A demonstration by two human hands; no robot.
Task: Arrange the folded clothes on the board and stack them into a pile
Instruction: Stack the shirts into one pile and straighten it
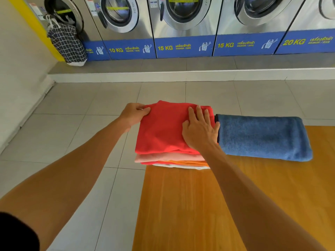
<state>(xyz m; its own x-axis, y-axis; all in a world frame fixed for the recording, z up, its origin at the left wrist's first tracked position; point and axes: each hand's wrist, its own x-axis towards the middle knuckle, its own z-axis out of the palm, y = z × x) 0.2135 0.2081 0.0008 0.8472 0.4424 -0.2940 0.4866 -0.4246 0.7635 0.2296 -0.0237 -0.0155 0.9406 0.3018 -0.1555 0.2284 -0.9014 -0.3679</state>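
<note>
A pile of folded clothes (pixel 168 161) sits at the far left corner of the wooden board (pixel 199 205), overhanging its left edge. On top lies a red folded cloth (pixel 163 131); pink, orange and white layers show beneath. My left hand (pixel 135 113) pinches the red cloth's far left corner. My right hand (pixel 199 129) lies flat on the red cloth's right side, fingers spread. A folded blue towel (pixel 262 136) lies on the board just right of the pile, touching my right hand's edge.
A row of steel washing machines (pixel 183 24) stands on a raised step across the back. A checked laundry bag (pixel 66 42) leans by the leftmost machine. Grey floor tiles (pixel 81 124) lie left of and beyond the board.
</note>
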